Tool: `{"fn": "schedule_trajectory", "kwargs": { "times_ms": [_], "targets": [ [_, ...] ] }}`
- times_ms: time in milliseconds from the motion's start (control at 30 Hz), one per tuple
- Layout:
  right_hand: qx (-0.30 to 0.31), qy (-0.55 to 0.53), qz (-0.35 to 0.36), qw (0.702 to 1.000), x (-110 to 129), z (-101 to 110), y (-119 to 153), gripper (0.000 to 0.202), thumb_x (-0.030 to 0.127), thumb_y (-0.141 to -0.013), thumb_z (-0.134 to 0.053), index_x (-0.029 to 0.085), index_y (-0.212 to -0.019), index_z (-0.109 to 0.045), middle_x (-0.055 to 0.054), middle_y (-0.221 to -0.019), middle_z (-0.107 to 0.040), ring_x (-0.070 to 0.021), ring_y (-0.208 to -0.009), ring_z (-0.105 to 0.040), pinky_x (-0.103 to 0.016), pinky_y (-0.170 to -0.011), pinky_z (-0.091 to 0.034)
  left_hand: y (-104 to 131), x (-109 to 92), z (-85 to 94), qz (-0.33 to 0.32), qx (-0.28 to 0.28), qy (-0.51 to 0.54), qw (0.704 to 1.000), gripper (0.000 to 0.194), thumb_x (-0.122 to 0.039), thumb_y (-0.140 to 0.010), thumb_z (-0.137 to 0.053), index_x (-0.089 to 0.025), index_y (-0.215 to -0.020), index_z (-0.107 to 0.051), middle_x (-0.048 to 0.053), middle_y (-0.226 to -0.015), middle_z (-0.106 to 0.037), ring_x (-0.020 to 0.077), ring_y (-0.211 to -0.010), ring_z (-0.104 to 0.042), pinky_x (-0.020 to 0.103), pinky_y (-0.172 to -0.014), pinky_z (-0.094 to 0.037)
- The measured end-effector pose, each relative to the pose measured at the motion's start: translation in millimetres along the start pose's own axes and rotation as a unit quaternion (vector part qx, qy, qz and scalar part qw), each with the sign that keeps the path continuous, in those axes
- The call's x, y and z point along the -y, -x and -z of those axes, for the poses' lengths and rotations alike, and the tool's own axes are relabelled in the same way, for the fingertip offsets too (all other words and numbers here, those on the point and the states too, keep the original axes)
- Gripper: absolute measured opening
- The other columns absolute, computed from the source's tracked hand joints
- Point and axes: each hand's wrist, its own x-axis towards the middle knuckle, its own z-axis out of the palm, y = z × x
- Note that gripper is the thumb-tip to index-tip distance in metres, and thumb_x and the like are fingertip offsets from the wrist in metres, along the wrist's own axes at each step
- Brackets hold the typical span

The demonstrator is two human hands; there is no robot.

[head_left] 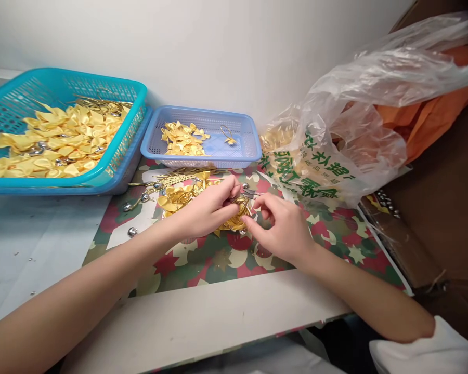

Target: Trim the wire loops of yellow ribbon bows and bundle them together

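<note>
My left hand point(218, 205) is closed, thumb against curled fingers, above a pile of yellow ribbon bows point(179, 200) and gold wire ties. Whatever it pinches is too small to make out. Just right of it, my right hand point(283, 223) has bent fingers, with a gap between thumb and forefinger. Thin gold wire loops point(244, 208) show between the hands, close to the right thumb. A dark slim metal tool point(249, 193), perhaps tweezers or snips, lies behind the fingertips. Silver bells point(132, 232) lie left of the pile, and a bundle of gold wire ties point(175, 177) behind it.
A teal basket point(140, 96) at the left holds many yellow bows with bells. Behind the pile, a blue basket point(203, 162) contains smaller bows and one looped tie. A printed clear plastic bag point(323, 161) stands at the right. Camouflage-patterned sheet point(218, 259) covers the work surface.
</note>
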Motion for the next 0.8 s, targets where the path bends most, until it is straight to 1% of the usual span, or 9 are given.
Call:
{"fn": "schedule_trajectory", "kwargs": {
  "times_ms": [67,133,267,367,433,533,667,733,800],
  "targets": [
    [0.051,0.016,0.017,0.998,-3.0,0.5,-1.7,0.018,0.024,-0.088,-0.054,0.019,-0.071,-0.052,0.002,-0.06,-0.052,-0.013,-0.058,-0.047,-0.027,-0.061,-0.033,-0.3,0.2,0.2,-0.002,0.0,-0.009,1.0,0.023,-0.01,-0.08,-0.041,-0.025,-0.076,-0.025,-0.005,-0.073,-0.03,0.0135,-0.063,-0.025,0.029,-0.057,-0.026],
    [0.075,0.004,0.04,0.996,-4.9,3.4,-3.6,0.024,0.019,-0.092,-0.046,0.019,-0.068,-0.05,0.0,-0.063,-0.055,-0.0136,-0.061,-0.048,-0.027,-0.063,-0.033,-0.3,0.1,0.2,-0.005,-0.001,-0.017,1.0,0.023,-0.01,-0.081,-0.041,-0.025,-0.076,-0.024,-0.005,-0.074,-0.03,0.0135,-0.063,-0.025,0.028,-0.057,-0.027],
    [0.073,-0.075,0.031,0.994,-4.5,17.2,-10.1,0.025,0.02,-0.092,-0.049,0.019,-0.067,-0.051,0.002,-0.062,-0.052,-0.0119,-0.059,-0.044,-0.026,-0.059,-0.033,1.2,-2.2,0.3,-0.002,0.002,-0.026,1.0,0.024,-0.01,-0.081,-0.043,-0.025,-0.077,-0.024,-0.005,-0.074,-0.031,0.0132,-0.063,-0.026,0.028,-0.057,-0.027],
    [0.082,-0.132,0.005,0.988,-1.6,30.5,-17.0,0.026,0.02,-0.09,-0.052,0.019,-0.064,-0.05,0.002,-0.06,-0.051,-0.0113,-0.058,-0.044,-0.026,-0.058,-0.034,3.1,-5.1,1.7,0.008,0.015,-0.022,1.0,0.028,-0.023,-0.085,-0.052,-0.025,-0.078,-0.025,-0.004,-0.076,-0.036,0.0131,-0.063,-0.03,0.028,-0.057,-0.028],
    [0.08,-0.164,-0.01,0.983,-0.2,38.1,-21.3,0.026,0.021,-0.089,-0.053,0.02,-0.063,-0.051,0.002,-0.06,-0.051,-0.0114,-0.057,-0.045,-0.026,-0.057,-0.035,3.8,-6.2,4.9,0.015,0.009,-0.005,1.0,0.027,-0.032,-0.088,-0.053,-0.025,-0.079,-0.028,-0.003,-0.078,-0.038,0.0137,-0.065,-0.033,0.029,-0.058,-0.03],
    [0.054,-0.207,-0.024,0.976,-0.4,47.6,-27.0,0.026,0.024,-0.089,-0.055,0.02,-0.063,-0.052,0.003,-0.059,-0.05,-0.0112,-0.056,-0.044,-0.026,-0.055,-0.035,3.6,-6.8,16.2,0.033,-0.043,0.063,0.997,0.015,-0.031,-0.091,-0.043,-0.023,-0.08,-0.037,-0.001,-0.078,-0.04,0.015,-0.066,-0.034,0.031,-0.06,-0.031],
    [0.0,-0.254,-0.033,0.967,-3.2,58.8,-38.4,0.025,0.025,-0.087,-0.056,0.021,-0.062,-0.055,0.002,-0.061,-0.051,-0.0123,-0.06,-0.047,-0.027,-0.057,-0.039,3.1,-13.5,42.1,0.011,-0.117,0.191,0.975,0.019,-0.019,-0.084,-0.037,-0.022,-0.065,-0.037,-0.001,-0.065,-0.036,0.0147,-0.059,-0.031,0.032,-0.057,-0.027],
    [-0.023,-0.287,-0.043,0.957,-3.8,62.7,-46.0,0.023,0.026,-0.085,-0.057,0.021,-0.062,-0.056,-0.001,-0.07,-0.058,-0.0125,-0.063,-0.051,-0.027,-0.058,-0.042,4.2,-21.9,54.0,0.009,-0.152,0.233,0.96,0.019,-0.014,-0.079,-0.039,-0.022,-0.062,-0.041,-0.001,-0.06,-0.034,0.0135,-0.056,-0.029,0.031,-0.055,-0.026],
    [-0.008,-0.326,-0.062,0.943,-3.5,64.5,-53.1,0.022,0.03,-0.084,-0.057,0.021,-0.064,-0.057,-0.003,-0.088,-0.066,-0.0117,-0.064,-0.054,-0.027,-0.057,-0.045,6.5,-31.9,61.0,0.007,-0.181,0.254,0.95,0.02,-0.013,-0.078,-0.042,-0.021,-0.06,-0.044,-0.001,-0.06,-0.033,0.0122,-0.054,-0.029,0.03,-0.053,-0.026]
  ]
}}
